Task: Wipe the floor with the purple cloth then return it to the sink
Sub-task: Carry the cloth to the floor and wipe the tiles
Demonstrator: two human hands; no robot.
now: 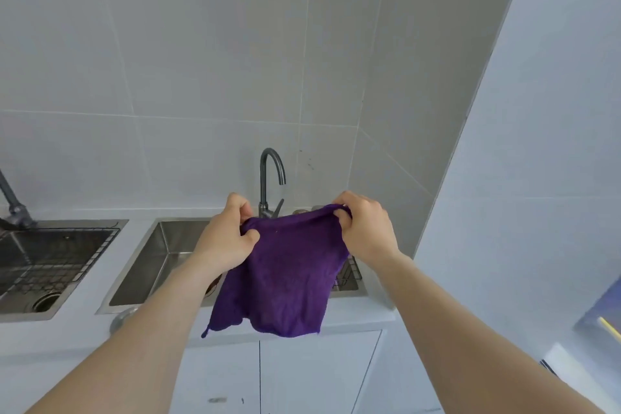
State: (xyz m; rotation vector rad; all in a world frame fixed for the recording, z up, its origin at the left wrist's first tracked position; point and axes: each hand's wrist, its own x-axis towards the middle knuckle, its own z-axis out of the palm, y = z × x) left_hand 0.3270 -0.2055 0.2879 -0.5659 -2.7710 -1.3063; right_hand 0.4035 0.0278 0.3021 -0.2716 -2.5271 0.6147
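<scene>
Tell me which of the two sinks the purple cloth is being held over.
The right-hand sink, the one with the curved dark faucet behind it. Both hands hold the purple cloth in front of it. The other sink, holding a wire rack, sits off to the left.

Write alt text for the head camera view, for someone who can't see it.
Two bare hands, left and right, hold a purple cloth by its top corners, hanging in front of a steel sink with a dark curved tap. A second sink lies to the left in the white counter, below a grey tiled wall.
</scene>
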